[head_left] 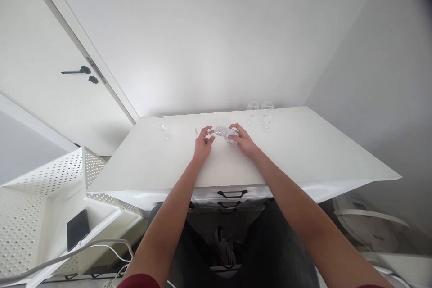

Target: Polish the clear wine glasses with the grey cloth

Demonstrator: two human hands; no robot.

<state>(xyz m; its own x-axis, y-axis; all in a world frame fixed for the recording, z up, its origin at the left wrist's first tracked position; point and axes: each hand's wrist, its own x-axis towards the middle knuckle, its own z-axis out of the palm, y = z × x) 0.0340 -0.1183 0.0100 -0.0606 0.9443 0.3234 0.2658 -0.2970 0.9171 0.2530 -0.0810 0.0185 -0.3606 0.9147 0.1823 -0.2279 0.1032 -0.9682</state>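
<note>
My left hand (203, 142) is at the middle of the white cabinet top (232, 166), its thumb and fingers closed around the foot end of a clear stemmed glass (212, 132) that lies on its side. Crumpled white paper or thin cloth (227, 133) surrounds the bowl end, which is mostly hidden. My right hand (243, 139) grips this white wrap from the right. Just left of my left hand is a small, faint flat piece (196, 132), too small to make out.
One clear stemmed glass (164, 127) stands on the left. Several more, including one glass (253, 109), are grouped at the back right near the wall. Dark drawer handles (232, 194) project below the front edge. A perforated white cart (89, 166) holding a black phone (77, 229) stands left.
</note>
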